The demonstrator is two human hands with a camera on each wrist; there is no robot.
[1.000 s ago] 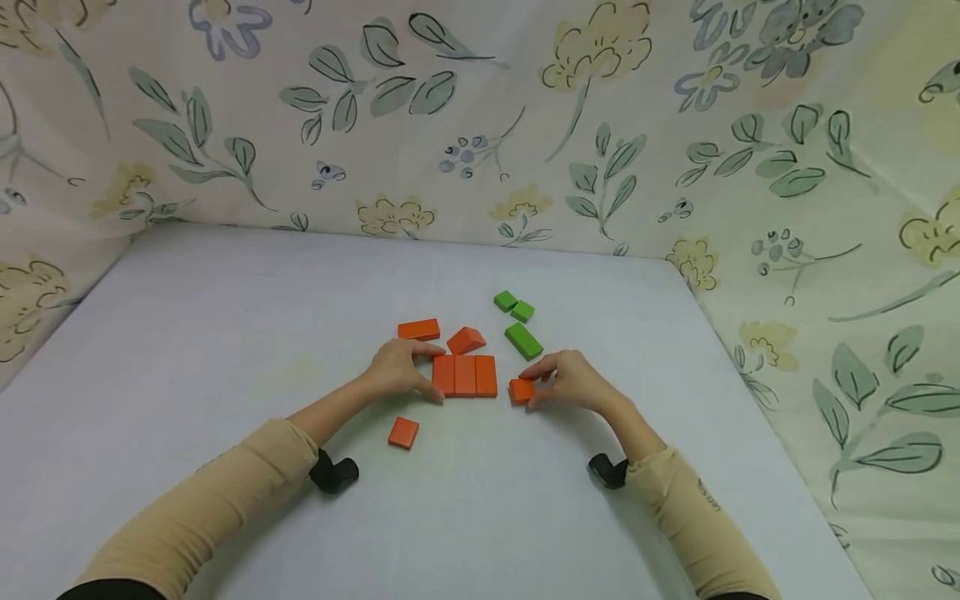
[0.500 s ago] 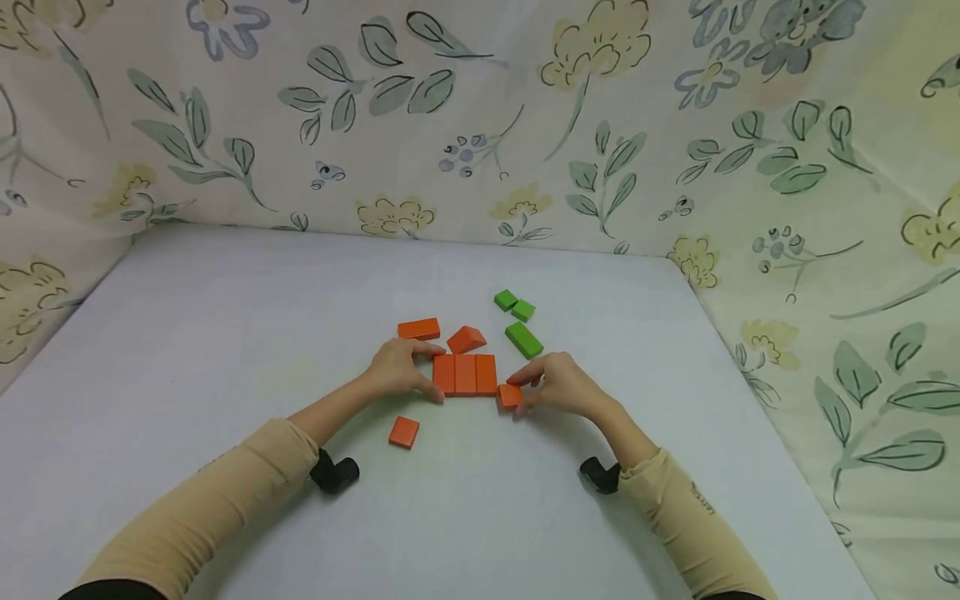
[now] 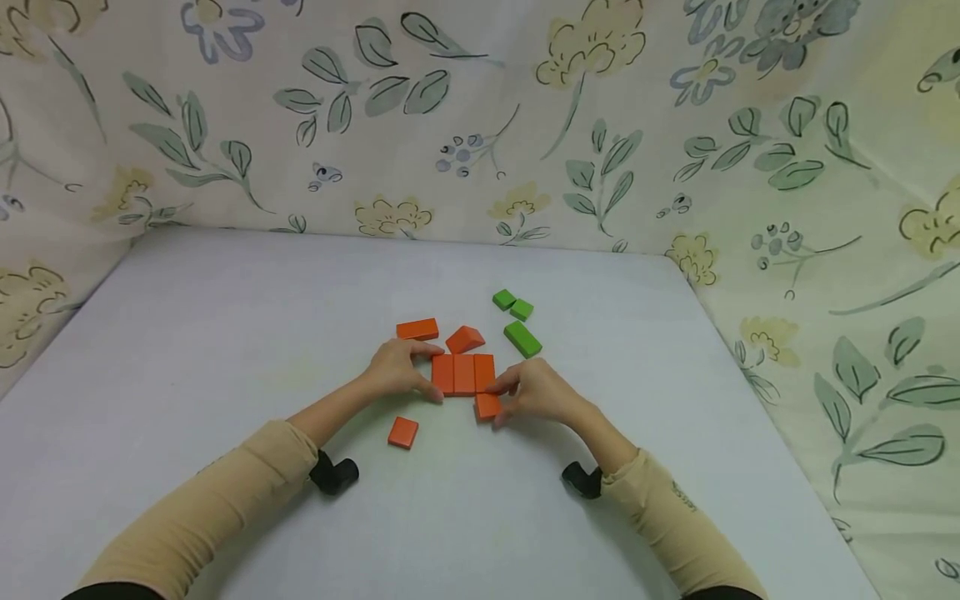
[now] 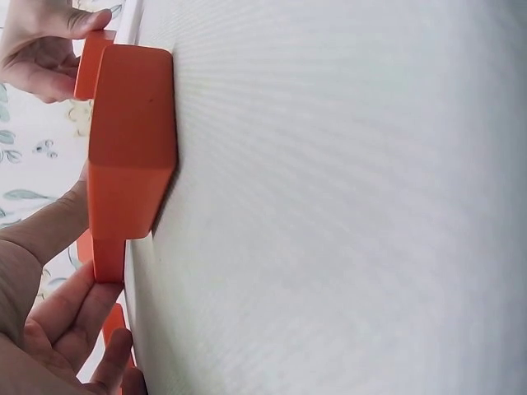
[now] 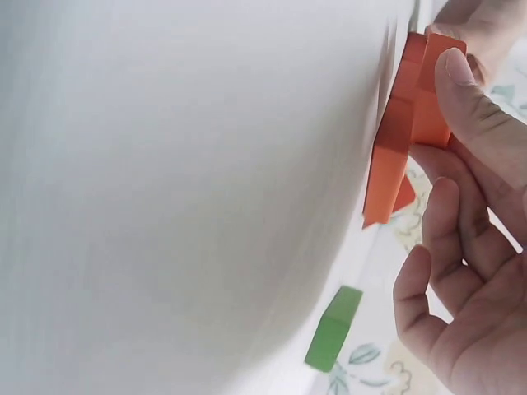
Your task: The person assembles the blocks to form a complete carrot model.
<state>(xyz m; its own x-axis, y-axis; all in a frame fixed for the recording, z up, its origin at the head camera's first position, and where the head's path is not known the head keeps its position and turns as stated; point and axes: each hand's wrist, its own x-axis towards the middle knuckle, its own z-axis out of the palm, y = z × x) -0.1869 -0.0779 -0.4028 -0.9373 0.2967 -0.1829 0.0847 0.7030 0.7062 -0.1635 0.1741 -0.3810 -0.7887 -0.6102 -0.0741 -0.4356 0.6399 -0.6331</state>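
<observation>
Three orange rectangular blocks (image 3: 464,375) lie side by side in a row on the white table. My left hand (image 3: 397,367) grips the leftmost block of the row between its thumb and fingers. With thumb and fingers, my right hand (image 3: 542,392) pinches a small orange block (image 3: 487,407) at the front right corner of the row. In the right wrist view, the thumb presses on the face of the small block (image 5: 443,62), which overlaps the row from this angle. Whether it touches the table I cannot tell.
A loose orange square block (image 3: 402,432) lies in front of the left hand. Behind the row are an orange bar (image 3: 417,329) and an orange triangular block (image 3: 465,339). Green blocks (image 3: 522,339) lie farther back right. Floral cloth (image 3: 465,117) stands behind the white table (image 3: 247,292).
My right hand has moved left with the small orange block, from right of the row to its front right corner. The left hand has stayed at the row's left end.
</observation>
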